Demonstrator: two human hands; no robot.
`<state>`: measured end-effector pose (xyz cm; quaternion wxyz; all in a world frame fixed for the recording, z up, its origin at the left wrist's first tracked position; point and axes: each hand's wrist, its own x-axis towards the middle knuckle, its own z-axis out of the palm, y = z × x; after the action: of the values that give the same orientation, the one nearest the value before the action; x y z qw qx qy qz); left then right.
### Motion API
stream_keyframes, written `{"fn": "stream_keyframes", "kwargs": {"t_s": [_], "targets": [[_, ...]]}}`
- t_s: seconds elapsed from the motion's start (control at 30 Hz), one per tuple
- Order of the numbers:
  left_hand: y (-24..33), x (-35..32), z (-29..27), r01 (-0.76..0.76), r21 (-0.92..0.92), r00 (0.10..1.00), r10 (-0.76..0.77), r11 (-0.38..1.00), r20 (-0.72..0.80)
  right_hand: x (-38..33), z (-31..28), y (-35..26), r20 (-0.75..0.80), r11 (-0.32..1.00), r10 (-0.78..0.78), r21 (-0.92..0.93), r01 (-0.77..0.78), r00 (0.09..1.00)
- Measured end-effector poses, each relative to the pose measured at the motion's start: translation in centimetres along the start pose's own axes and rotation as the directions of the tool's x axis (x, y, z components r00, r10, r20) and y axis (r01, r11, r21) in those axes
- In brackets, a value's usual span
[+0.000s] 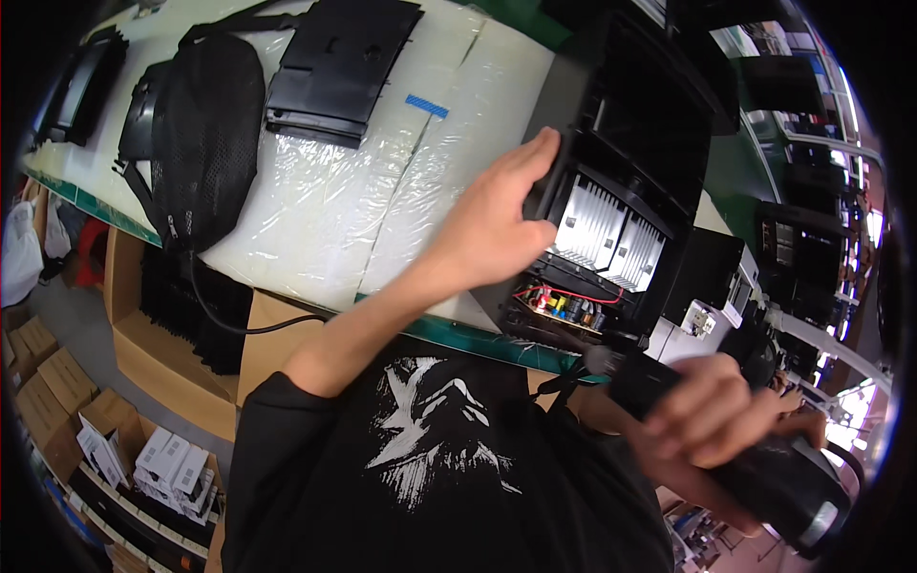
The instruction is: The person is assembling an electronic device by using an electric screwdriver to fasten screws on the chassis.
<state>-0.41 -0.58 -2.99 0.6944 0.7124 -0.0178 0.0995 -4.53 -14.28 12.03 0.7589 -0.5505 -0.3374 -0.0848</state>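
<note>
An opened black device housing [630, 181] stands on the bench, with silver finned heat sinks [602, 224] inside. Below the fins, a small circuit board [564, 306] carries coloured parts and a red wire. My left hand [497, 215] lies against the housing's left side, thumb and fingers stretched out, holding nothing. At the lower right, my right hand [707, 411] is wrapped round a black cordless drill [645, 377], partly blurred. The drill's nose points up and left toward the housing's lower corner; whether a bit touches anything cannot be made out.
The bench top has white padding under clear film [334, 201]. On it lie a black mesh bag [210, 134], black plastic panels [339, 67] and a dark part [81, 91]. Cardboard boxes [153, 334] stand below left. More black equipment [707, 272] sits right of the housing.
</note>
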Motion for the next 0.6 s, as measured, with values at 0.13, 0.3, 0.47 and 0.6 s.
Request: {"fn": "stream_keyframes", "kwargs": {"t_s": [0.13,0.3,0.47,0.6], "targets": [[1.2,2.7,-2.8,0.112,0.133,0.964,-0.14,0.985,0.227,-0.2,-5.9,-3.6,-0.264,0.905,-0.412,-0.004,0.426,0.872],[2.3,9.7,-5.0,0.07,0.228,0.815,-0.188,0.971,0.548,-3.4,-14.9,-9.2,-0.276,0.782,-0.612,-0.351,0.515,0.742],[4.0,15.3,-2.7,-0.059,0.495,0.697,-0.319,0.867,0.642,-8.1,-25.6,-11.6,-0.432,0.668,-0.674,-0.702,0.246,0.599],[1.9,19.6,1.9,-0.314,0.426,0.67,-0.119,0.849,0.732,-9.0,-28.7,-10.4,-0.578,0.724,-0.619,-0.683,0.1,0.532]]}}
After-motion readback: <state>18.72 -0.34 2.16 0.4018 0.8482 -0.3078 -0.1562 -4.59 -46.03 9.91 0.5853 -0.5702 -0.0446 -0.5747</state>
